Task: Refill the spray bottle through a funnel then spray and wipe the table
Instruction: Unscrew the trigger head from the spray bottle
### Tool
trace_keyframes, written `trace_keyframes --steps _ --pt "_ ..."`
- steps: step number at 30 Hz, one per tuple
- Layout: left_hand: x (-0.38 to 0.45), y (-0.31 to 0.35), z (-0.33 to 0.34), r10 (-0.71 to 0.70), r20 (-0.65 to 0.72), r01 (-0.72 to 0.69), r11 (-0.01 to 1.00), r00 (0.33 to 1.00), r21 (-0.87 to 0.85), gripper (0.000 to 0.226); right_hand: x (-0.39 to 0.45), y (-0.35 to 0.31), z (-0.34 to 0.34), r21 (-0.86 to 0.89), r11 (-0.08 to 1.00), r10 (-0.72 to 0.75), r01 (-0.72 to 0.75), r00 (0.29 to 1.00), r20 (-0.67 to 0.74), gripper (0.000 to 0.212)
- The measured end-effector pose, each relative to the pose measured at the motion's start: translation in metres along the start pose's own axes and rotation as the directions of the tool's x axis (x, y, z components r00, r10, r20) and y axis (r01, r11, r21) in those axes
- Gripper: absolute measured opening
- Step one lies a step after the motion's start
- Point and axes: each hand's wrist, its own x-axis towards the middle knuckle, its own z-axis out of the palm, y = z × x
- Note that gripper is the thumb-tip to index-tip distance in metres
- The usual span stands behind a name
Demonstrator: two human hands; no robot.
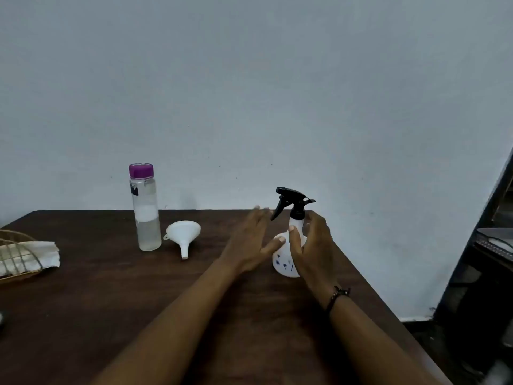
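Observation:
A white spray bottle [283, 263] with a black trigger head [293, 200] stands upright on the dark wooden table [111, 307], right of centre. My right hand [316, 245] wraps its right side, thumb across the front of the neck. My left hand [249, 243] is just left of it, fingers spread, thumb tip at the bottle's body. A white funnel [183, 233] lies tilted on the table to the left. Beside it stands a clear water bottle [145, 215] with a purple cap, partly filled with clear liquid.
A wicker basket [11, 269] holding a white cloth or tissue [33, 252] sits at the table's left edge. A pale wall runs right behind the table. A dark shelf unit [477, 273] stands past the table's right edge.

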Motion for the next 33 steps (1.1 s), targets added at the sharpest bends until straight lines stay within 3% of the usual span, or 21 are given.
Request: trace_keyframes --steps 4,7,12,16,20,23,27,30,33 --pt "0.002 0.009 0.015 0.036 0.099 -0.014 0.978 0.994 -0.206 0.047 0.001 -0.009 0.013 0.149 0.979 0.146 -0.14 0.989 -0.032 0.039" --pt "0.002 0.012 0.02 0.033 0.05 -0.017 0.953 0.998 -0.303 0.037 0.003 -0.014 0.019 0.216 0.957 0.205 -0.196 0.979 -0.02 0.033" --pt "0.001 0.009 0.01 0.044 -0.074 -0.064 0.951 0.996 -0.304 0.026 0.005 -0.032 0.03 0.274 0.931 0.252 -0.242 0.968 -0.001 0.034" --pt "-0.002 0.001 0.004 0.045 -0.116 -0.075 0.959 0.992 -0.275 0.038 0.01 -0.042 0.042 0.348 0.896 0.306 -0.277 0.952 -0.03 0.03" --pt "-0.005 0.0 0.003 0.047 -0.161 -0.096 0.943 0.986 -0.318 0.04 0.013 -0.048 0.049 0.509 0.784 0.404 -0.356 0.915 0.016 0.028" --pt "-0.011 -0.004 0.009 -0.039 -0.129 -0.014 0.924 0.991 -0.382 0.026 0.012 -0.045 0.05 0.58 0.723 0.404 -0.375 0.911 0.085 0.022" --pt "-0.012 -0.006 0.011 -0.082 -0.089 0.037 0.906 0.993 -0.422 0.016 0.015 -0.037 0.042 0.593 0.714 0.287 -0.371 0.929 0.236 0.014" --pt "-0.012 -0.004 0.011 -0.066 -0.117 0.012 0.912 0.991 -0.41 0.016 0.013 -0.044 0.042 0.603 0.727 0.22 -0.327 0.944 0.246 0.025" --pt "-0.014 -0.005 0.016 -0.14 -0.093 0.085 0.893 0.986 -0.442 0.024 0.01 -0.05 0.045 0.655 0.676 0.25 -0.336 0.942 0.225 0.034"
